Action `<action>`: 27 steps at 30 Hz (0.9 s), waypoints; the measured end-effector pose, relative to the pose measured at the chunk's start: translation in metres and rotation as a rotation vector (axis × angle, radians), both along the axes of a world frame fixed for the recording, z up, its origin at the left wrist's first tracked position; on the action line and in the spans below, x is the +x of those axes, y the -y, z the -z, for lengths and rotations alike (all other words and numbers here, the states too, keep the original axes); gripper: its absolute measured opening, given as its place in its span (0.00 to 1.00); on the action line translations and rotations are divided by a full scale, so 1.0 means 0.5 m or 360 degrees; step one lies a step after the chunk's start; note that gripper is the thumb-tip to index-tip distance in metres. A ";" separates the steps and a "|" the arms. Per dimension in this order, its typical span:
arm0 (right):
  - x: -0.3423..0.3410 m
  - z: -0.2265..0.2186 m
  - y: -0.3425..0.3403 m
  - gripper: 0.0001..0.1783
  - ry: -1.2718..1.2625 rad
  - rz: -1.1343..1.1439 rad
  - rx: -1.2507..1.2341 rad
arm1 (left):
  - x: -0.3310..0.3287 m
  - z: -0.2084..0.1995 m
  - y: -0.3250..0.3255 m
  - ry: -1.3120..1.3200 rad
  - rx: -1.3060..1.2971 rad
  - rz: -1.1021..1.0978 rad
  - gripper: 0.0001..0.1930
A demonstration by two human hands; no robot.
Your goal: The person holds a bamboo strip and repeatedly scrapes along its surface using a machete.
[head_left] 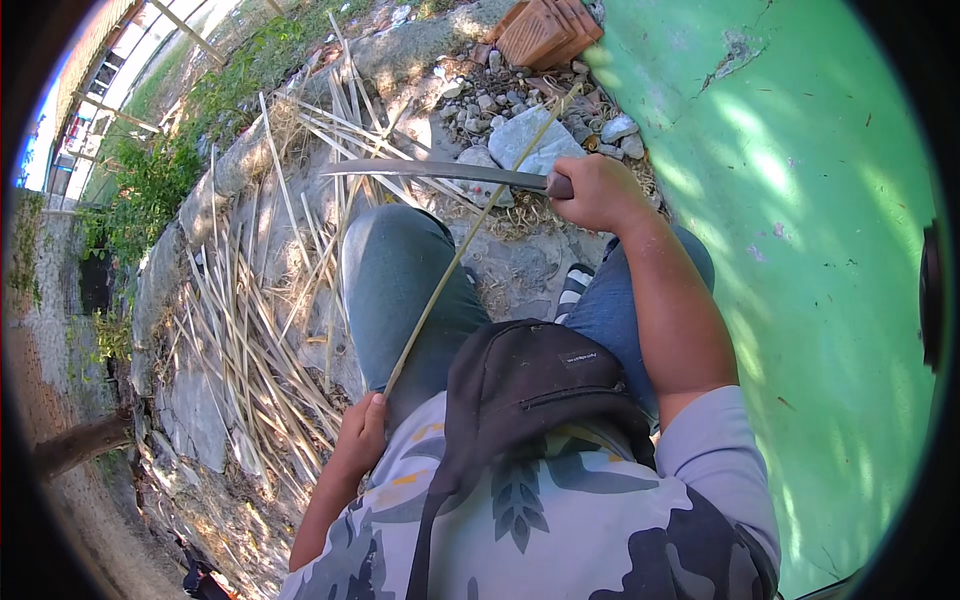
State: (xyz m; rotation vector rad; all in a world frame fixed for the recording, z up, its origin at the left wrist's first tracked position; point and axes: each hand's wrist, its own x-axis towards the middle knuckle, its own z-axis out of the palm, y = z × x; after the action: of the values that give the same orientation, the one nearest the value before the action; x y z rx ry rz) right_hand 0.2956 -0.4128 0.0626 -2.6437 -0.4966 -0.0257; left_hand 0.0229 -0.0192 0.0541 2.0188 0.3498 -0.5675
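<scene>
My right hand (pixel 602 195) is closed round the handle of a long curved knife (pixel 430 169), whose blade points left above my knees. A thin, pale green-brown strip (pixel 440 282), which looks like split bamboo, slants from my lap to the far right. Its near end is pinched in my left hand (pixel 360 432), beside my left thigh. The blade crosses the strip toward its far end; whether they touch I cannot tell. My right fingers wrap the handle and are partly hidden behind the back of the hand.
Many similar pale strips (pixel 245 345) lie heaped on the ground to the left. Stones (pixel 490 110) and a flat pale slab (pixel 533 140) lie ahead, with stacked orange tiles (pixel 545 33) behind. A green painted surface (pixel 800 300) borders the right. A black bag (pixel 540 375) rests on my lap.
</scene>
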 end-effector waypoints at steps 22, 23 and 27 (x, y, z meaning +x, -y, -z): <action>0.042 0.044 -0.040 0.09 -0.0359 0.0109 -0.0086 | 0.030 0.046 -0.024 -0.0155 -0.0061 0.0062 0.26; 0.041 0.042 -0.045 0.09 -0.0348 0.0100 -0.0088 | 0.028 0.049 -0.029 -0.0145 -0.0063 0.0053 0.26; 0.014 0.017 -0.060 0.10 -0.0371 0.0072 -0.0078 | 0.014 0.051 -0.030 -0.0095 0.0085 0.0119 0.27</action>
State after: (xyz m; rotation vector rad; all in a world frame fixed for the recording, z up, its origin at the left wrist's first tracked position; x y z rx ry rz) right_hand 0.3025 -0.3828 0.0540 -2.6599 -0.3625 0.2811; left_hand 0.0297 -0.0040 0.0284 2.0765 0.3299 -0.6724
